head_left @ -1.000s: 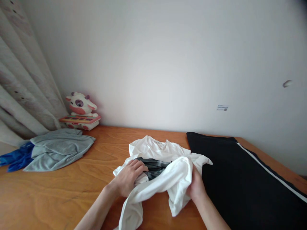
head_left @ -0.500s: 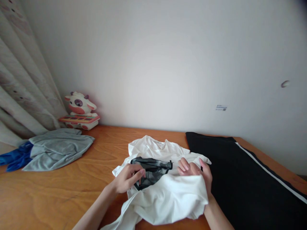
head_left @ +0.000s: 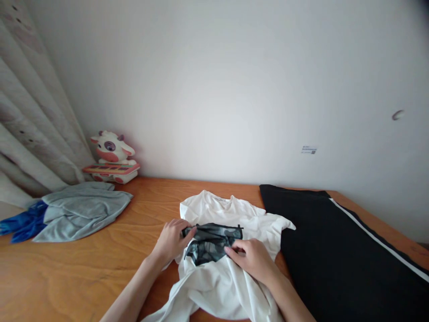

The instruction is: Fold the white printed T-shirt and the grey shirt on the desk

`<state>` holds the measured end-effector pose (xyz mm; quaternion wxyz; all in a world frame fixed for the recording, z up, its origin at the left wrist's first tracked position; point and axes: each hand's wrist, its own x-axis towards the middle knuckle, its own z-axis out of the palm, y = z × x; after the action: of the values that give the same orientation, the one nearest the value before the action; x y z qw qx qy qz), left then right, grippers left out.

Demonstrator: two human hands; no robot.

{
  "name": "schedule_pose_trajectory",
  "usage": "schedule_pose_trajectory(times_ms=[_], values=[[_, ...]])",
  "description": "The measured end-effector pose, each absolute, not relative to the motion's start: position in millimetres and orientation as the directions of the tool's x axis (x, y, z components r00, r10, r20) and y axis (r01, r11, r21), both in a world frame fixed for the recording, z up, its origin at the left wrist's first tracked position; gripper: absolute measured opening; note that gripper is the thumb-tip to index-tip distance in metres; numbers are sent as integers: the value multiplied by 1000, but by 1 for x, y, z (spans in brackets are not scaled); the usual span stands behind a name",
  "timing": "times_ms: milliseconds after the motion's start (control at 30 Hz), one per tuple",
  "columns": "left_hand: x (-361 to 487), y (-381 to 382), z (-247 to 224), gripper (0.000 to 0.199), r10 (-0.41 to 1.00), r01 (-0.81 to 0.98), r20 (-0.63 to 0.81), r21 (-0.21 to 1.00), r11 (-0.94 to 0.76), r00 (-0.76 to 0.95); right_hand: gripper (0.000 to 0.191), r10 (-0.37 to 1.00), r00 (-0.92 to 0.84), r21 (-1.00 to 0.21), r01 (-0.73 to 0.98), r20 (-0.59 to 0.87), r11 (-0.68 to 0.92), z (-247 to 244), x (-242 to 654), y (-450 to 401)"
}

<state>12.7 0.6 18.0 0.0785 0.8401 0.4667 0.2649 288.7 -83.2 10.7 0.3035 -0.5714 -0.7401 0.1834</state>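
A white T-shirt (head_left: 221,210) lies spread out, its neckline toward the wall and its near part bunched up. On it rests a small dark grey camouflage-patterned garment (head_left: 214,235) with black edging; its exact kind is unclear. My left hand (head_left: 172,239) pinches this garment at its upper left corner, thumb and fingers closed. My right hand (head_left: 251,257) is at its lower right edge, with thumb and forefinger closed on the cloth. The bunched white cloth (head_left: 217,286) lies below both hands and partly under my right wrist.
Black cloth (head_left: 321,255) with a white stripe covers the right of the wooden table (head_left: 83,268). At the left lie a grey cloth (head_left: 83,210) and a blue cloth (head_left: 30,221). A cow-shaped toy keyboard (head_left: 112,156) stands by the curtain (head_left: 30,103), near the wall.
My right hand has come out from under the white cloth and moved left onto the camouflage garment. My left hand has shifted up to its upper left corner. The raised white cloth has dropped.
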Motion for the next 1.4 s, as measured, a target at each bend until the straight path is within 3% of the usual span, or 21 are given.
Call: schedule_pose_trajectory(times_ms=[67, 167, 233, 300, 367, 467, 633, 833, 900, 1000, 1067, 1133, 1233, 1333, 1400], values=[[15, -2, 20, 49, 825, 760, 368, 346, -550, 429, 60, 959, -235, -658, 699, 159, 280, 12, 292, -85], [16, -3, 21, 58, 861, 798, 333, 350, -491, 383, 68, 940, -339, -762, 598, 41, 248, 12, 296, -87], [14, -3, 19, 58, 885, 827, 316, 346, -443, 342, 67, 953, -303, -798, 568, 24, 200, 9, 297, -85], [12, 0, 15, 47, 870, 838, 367, 312, -447, 328, 62, 977, -177, -800, 565, 121, 201, 5, 299, -81], [10, 3, 9, 29, 836, 840, 443, 273, -469, 323, 49, 945, -41, -735, 618, 325, 279, -1, 303, -74], [6, 6, 2, 34, 859, 861, 413, 266, -433, 304, 30, 836, 12, -525, 783, 549, 334, -13, 312, -66], [6, 3, 4, 31, 920, 914, 288, 226, -336, 266, 27, 869, 1, -348, 916, 495, 197, -19, 320, -65], [6, -1, 26, 44, 975, 981, 203, 152, -123, 90, 57, 946, 165, -220, 970, 280, -104, -1, 315, -73], [2, 2, 25, 47, 981, 984, 186, 158, -82, 51, 53, 925, 152, -228, 971, 347, -74, -3, 317, -71], [-4, 10, 14, 36, 951, 973, 301, 190, -129, 68, 35, 824, 63, -236, 968, 563, 88, -13, 324, -63], [-8, 16, 4, 39, 938, 954, 341, 253, -158, 65, 35, 767, 39, -211, 969, 641, 126, -22, 329, -58], [-10, 21, -3, 41, 947, 925, 314, 336, -176, 66, 41, 789, 75, -208, 976, 610, 69, -27, 332, -56], [-9, 22, -4, 40, 970, 876, 237, 458, -153, 46, 48, 886, 207, -264, 959, 414, -100, -21, 331, -59], [-6, 17, 1, 39, 989, 859, 134, 499, -115, 54, 56, 920, 338, -265, 922, 198, -281, -7, 326, -65], [-4, 15, 5, 43, 992, 863, 100, 491, -120, 81, 56, 931, 346, -244, 918, 115, -311, 1, 322, -68]])
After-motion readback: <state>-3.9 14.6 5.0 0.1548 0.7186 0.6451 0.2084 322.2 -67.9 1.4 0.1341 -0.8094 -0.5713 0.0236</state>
